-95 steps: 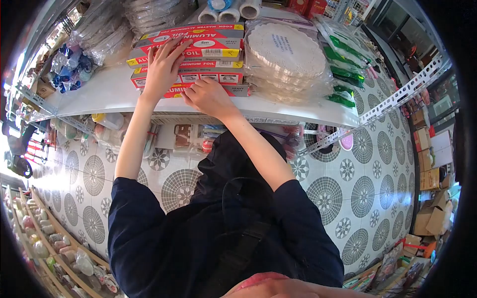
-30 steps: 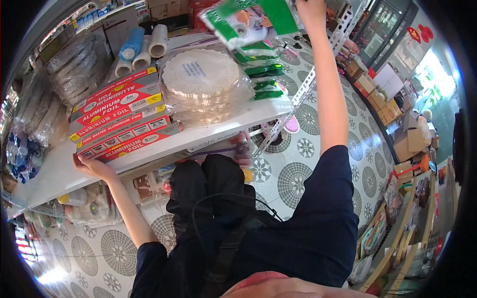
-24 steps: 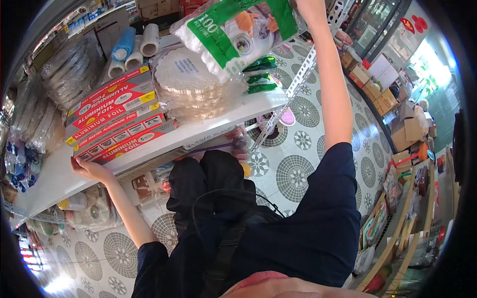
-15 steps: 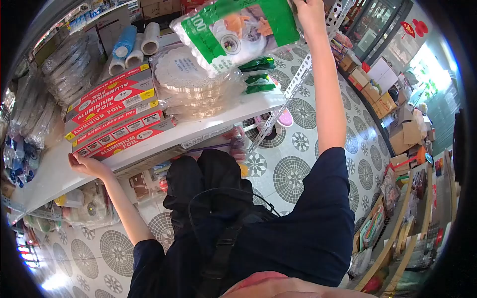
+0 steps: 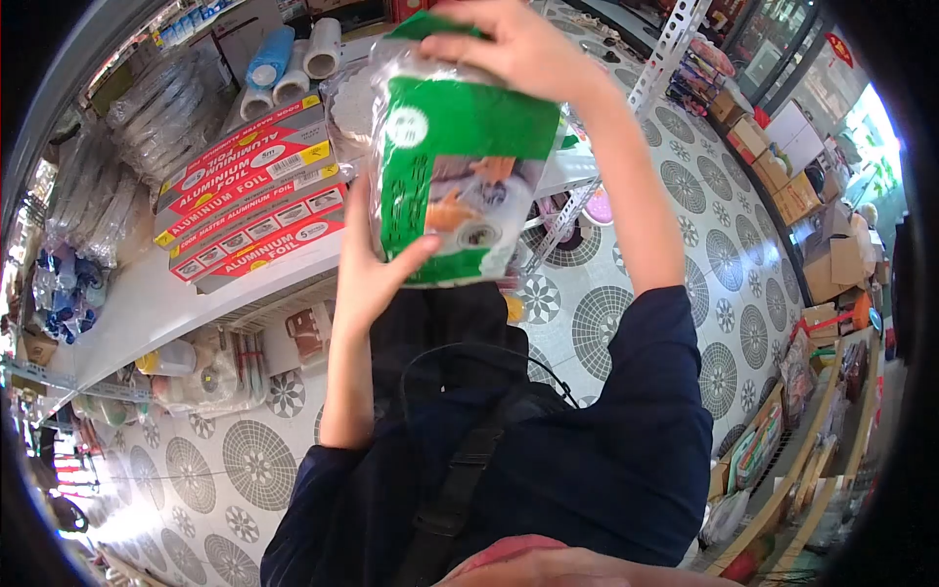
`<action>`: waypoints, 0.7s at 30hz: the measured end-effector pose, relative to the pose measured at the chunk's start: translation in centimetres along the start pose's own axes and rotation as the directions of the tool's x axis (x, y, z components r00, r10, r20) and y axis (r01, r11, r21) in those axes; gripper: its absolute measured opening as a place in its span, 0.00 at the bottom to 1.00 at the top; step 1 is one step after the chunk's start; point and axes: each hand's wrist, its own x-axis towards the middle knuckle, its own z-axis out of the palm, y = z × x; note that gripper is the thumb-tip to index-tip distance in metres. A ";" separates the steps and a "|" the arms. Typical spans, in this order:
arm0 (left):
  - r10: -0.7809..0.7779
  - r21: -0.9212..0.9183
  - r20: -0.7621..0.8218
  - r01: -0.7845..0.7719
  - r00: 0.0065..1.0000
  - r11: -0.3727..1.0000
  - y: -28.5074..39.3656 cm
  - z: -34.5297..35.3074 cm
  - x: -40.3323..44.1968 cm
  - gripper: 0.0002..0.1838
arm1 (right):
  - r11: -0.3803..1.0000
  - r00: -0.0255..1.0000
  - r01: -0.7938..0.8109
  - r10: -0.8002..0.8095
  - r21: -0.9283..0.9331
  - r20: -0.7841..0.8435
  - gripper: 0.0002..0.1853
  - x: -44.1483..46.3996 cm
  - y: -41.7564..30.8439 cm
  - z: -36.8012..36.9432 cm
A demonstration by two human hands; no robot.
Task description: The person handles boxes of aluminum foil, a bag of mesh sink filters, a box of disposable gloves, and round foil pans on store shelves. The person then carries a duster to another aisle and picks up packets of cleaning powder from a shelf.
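Observation:
A green-printed clear plastic pack (image 5: 465,186) with a food picture on its front is held upright before my chest. My left hand (image 5: 377,259) grips its lower left edge, thumb across the front, the other fingers running up the side and partly behind. At its top, my right hand (image 5: 504,49) is closed over the pack's upper edge. Behind the pack, stacked white lace doilies (image 5: 347,103) in clear wrap are mostly covered. Left of them, red and grey aluminium foil boxes (image 5: 254,196) lie stacked on the white shelf (image 5: 127,328).
Wrapped rolls (image 5: 323,49) and a blue roll (image 5: 271,57) lie behind the foil. Wrapped trays (image 5: 166,117) stand at the shelf's left. A perforated metal post (image 5: 670,54) rises right of the shelf. Cardboard boxes (image 5: 836,259) line the far right; wooden racks (image 5: 817,470) stand lower right.
The pack has come down and nearer, and turned more upright. My left hand has left the shelf edge by the foil boxes and taken hold of it. My right hand has moved left.

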 end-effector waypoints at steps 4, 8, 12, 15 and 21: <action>-0.420 -0.204 0.219 0.462 0.881 0.863 1.3 1.4 -1.2 0.25 | 0.911 0.989 -0.140 0.110 -0.389 -0.098 0.17 -2.4 -2.0 2.0; -0.480 -0.354 0.194 0.517 0.856 0.779 0.0 1.2 -2.4 0.17 | 0.949 0.935 -0.273 0.222 -0.161 -0.276 0.21 -5.4 -3.1 1.0; -0.508 -0.457 0.107 0.496 0.855 0.739 -0.2 1.1 -2.4 0.16 | 0.925 0.760 -0.367 0.360 0.100 -0.540 0.18 -12.2 -2.3 5.1; -0.508 -0.467 0.066 0.477 0.859 0.744 -0.8 1.7 -2.5 0.16 | 0.755 0.667 -0.460 0.641 0.468 -0.379 0.21 -17.0 -1.3 9.6; -0.533 -0.518 0.108 0.506 0.839 0.690 -1.2 3.1 -2.9 0.17 | 0.460 0.525 -0.538 0.838 0.706 -0.146 0.21 -19.3 -3.8 11.5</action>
